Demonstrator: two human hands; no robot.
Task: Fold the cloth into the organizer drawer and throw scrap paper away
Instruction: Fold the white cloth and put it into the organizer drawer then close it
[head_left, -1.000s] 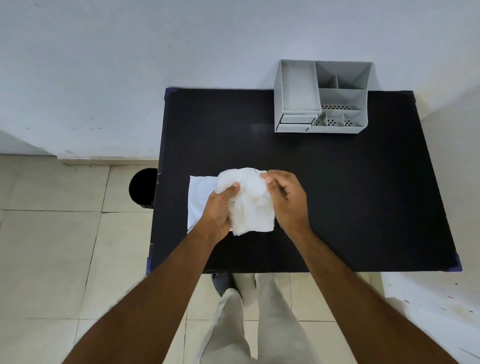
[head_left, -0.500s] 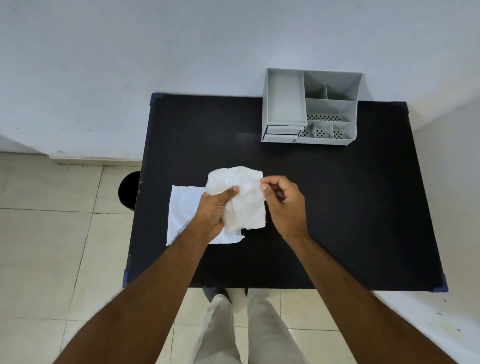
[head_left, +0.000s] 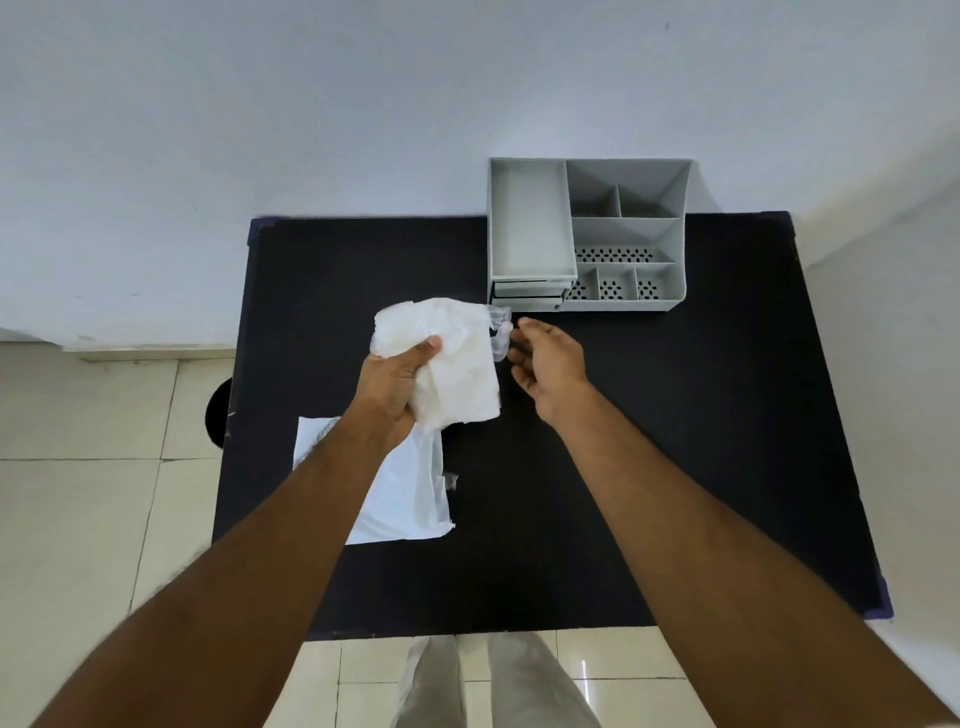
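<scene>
Here, the left hand (head_left: 393, 385) clutches the soft, light cloth (head_left: 457, 358) at its near-left edge; the right hand (head_left: 545, 360), open, reaches for its limp far-right corner.

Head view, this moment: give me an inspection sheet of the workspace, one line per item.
Surface: black rectangular table, set against a white wall.
Job's things: crumpled white cloth held above the table; flat white sheet of paper lying near the left edge; grey plastic compartment organizer at the far edge, its small front drawers looking closed.
Clutter: nothing seen.
Hands: left hand gripping the cloth; right hand open beside the cloth's right edge, whether it touches the cloth is unclear.
Cables: nothing seen.
Surroundings: beige tiled floor; dark round bin partly hidden left of the table; the person's light trousers below.
</scene>
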